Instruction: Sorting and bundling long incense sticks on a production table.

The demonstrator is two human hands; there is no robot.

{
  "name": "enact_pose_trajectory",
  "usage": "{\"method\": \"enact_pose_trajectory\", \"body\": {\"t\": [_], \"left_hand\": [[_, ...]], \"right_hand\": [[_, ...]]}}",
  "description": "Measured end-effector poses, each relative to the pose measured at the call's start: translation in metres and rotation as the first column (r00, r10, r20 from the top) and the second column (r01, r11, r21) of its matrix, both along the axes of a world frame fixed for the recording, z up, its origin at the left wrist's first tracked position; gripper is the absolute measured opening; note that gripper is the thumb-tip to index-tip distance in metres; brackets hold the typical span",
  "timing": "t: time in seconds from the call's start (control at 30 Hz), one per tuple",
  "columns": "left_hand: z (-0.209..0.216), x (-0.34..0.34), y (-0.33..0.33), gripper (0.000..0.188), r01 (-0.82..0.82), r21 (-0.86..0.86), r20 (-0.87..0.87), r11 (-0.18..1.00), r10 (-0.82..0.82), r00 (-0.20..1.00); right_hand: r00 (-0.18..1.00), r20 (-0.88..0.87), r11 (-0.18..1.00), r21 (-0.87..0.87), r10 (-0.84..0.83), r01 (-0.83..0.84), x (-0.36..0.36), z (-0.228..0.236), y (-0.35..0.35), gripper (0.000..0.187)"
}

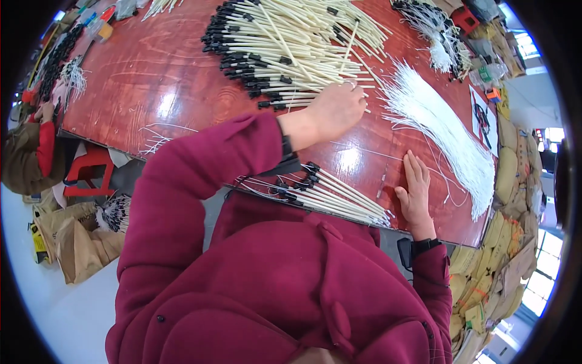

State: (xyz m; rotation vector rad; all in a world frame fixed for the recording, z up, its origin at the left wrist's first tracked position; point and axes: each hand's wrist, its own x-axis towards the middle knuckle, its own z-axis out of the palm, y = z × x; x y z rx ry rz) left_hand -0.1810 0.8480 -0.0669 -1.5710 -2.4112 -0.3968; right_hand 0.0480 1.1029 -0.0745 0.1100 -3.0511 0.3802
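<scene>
My left hand (336, 112) reaches across to the near right edge of a pile of cream sticks (297, 42) with black end pieces. Its fingers curl down over the stick ends, and whatever they grip is hidden beneath them. My right hand (416, 191) lies flat on the red table (151, 79), fingers stretched out, close to a thin white cord (379, 153). Between my body and the hands, a smaller row of cream sticks (339, 193) with black pieces and white cords rests along the table's near edge. To the right spreads a fanned bundle of white cords (445, 127).
Loose white strands (156, 141) lie near the left edge. Another tangle of cords (433, 30) sits at the far right, by a clear plastic bottle (488, 73). A red stool (90, 170) and paper bags (82, 242) stand left; another person (33, 151) sits there. Stacked sacks (503, 242) line the right.
</scene>
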Motion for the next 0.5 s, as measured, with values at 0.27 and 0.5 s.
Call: {"method": "enact_pose_trajectory", "body": {"t": [0.27, 0.5], "left_hand": [[-0.005, -0.005, 0.0, 0.011, -0.012, -0.006, -0.093, 1.0, 0.012, 0.996], [0.049, 0.022, -0.073, 0.009, 0.029, 0.253, 0.197, 0.967, -0.081, 0.977]], "right_hand": [[0.999, -0.05, 1.0, -0.003, -0.017, 0.017, 0.002, -0.001, -0.003, 0.078], [0.997, -0.06, 0.999, -0.029, -0.04, 0.039, 0.003, -0.005, -0.002, 0.077]]}}
